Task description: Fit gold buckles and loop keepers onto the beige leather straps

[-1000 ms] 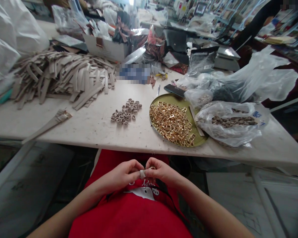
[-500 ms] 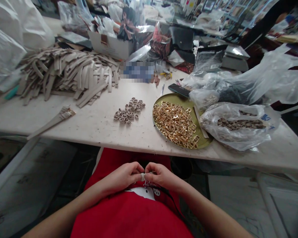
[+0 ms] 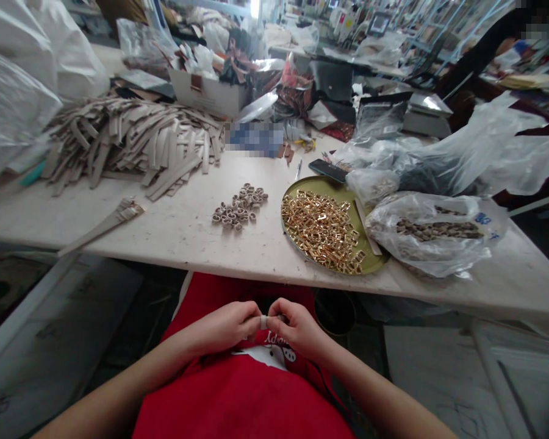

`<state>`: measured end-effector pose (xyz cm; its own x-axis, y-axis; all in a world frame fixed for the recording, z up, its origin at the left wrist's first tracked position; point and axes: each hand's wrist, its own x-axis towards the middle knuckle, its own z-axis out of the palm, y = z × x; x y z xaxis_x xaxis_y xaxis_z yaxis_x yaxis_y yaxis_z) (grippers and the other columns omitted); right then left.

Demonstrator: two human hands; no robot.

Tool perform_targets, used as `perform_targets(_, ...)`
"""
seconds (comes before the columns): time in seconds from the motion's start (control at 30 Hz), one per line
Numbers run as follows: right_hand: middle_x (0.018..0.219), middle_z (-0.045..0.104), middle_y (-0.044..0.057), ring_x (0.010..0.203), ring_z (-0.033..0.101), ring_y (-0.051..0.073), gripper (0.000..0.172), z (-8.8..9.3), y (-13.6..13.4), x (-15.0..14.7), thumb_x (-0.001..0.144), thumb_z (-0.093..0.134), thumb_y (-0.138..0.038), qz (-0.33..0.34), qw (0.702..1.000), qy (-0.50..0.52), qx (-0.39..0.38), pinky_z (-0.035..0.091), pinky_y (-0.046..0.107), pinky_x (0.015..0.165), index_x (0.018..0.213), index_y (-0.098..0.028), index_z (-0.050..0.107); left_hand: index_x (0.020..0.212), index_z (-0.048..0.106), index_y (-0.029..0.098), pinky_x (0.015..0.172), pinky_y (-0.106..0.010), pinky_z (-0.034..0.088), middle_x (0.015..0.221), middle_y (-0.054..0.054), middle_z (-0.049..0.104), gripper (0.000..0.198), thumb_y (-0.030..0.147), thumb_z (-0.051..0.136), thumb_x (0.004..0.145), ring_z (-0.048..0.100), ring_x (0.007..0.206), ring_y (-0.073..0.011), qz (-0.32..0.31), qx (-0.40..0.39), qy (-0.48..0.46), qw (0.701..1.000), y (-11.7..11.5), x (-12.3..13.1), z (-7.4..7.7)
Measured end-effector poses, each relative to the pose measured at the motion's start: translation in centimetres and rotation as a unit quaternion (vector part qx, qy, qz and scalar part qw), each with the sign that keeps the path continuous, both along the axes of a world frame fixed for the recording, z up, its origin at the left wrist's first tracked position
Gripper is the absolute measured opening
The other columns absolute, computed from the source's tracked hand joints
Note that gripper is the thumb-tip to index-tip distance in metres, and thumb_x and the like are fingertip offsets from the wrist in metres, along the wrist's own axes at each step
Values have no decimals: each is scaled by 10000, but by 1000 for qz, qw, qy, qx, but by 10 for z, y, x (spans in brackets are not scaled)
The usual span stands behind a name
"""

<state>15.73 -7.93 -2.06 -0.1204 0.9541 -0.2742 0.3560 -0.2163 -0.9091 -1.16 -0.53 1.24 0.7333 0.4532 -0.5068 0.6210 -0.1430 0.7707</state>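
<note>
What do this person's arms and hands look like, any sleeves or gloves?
The left hand and right hand wear no gloves. The forearms are bare, no sleeves or watch in view. A red garment with white print is worn.

Whitish band, gold buckles (olive tray)

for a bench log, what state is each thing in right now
left hand: fingers curled, close to the right hand
right hand: fingers curled, contents mostly hidden
pale band: between the hands; worn or held, unclear
round tray: lying flat, partly covered
gold-coloured buckles: loose, heaped
small loops: loose, clustered
cut strips: piled loosely
clear plastic bag: apparently open, pieces inside
white carton: open, filled
</note>
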Motion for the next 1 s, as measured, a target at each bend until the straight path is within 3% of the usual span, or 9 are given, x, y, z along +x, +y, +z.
perform_targets(0.17,558,442,-60,492,373,81,100,-1,-3,3,748,556,-261,29,993,74,-86,276,201,447,728,-187,492,725,559,162,466,-205,281,624,24,528,328,439,401,804,433,544,-109,-39,-6,11,999,-2,-5,-4)
perform_targets(0.3,563,438,-65,483,376,81,109,4,-4,7,730,562,-238,62,983,109,-136,279,198,437,777,-193,475,740,555,157,477,-199,289,633,28,517,326,444,415,806,425,557,-104,-29,-41,-13,999,-4,-6,-7)
perform_targets(0.53,645,509,-23,592,442,117,65,4,-8,-3,719,535,-152,4,997,-80,9,315,235,532,748,-198,498,770,524,148,449,-192,293,619,34,498,340,476,435,793,405,523,-92,55,-115,-30,991,-9,-3,-10)
perform_targets(0.73,685,501,-26,585,439,104,45,7,-6,4,784,476,-192,46,998,-8,-36,342,210,511,826,-185,487,767,559,146,463,-194,306,650,16,548,383,510,441,780,451,552,-108,21,-74,-8,997,-4,-6,-10)
perform_targets(0.83,772,529,-9,669,481,113,123,9,-8,8,812,419,-149,66,998,-1,-3,389,218,589,918,-185,470,808,583,149,485,-191,320,678,15,566,366,492,460,775,465,576,-110,-4,-92,-23,996,-3,-8,-6)
perform_targets(1.0,801,564,11,705,514,124,148,10,-15,4,831,413,-144,88,993,-53,58,399,225,623,964,-184,464,761,590,151,470,-198,307,637,16,563,395,519,448,771,464,548,-113,30,-69,-6,997,-8,-4,-10)
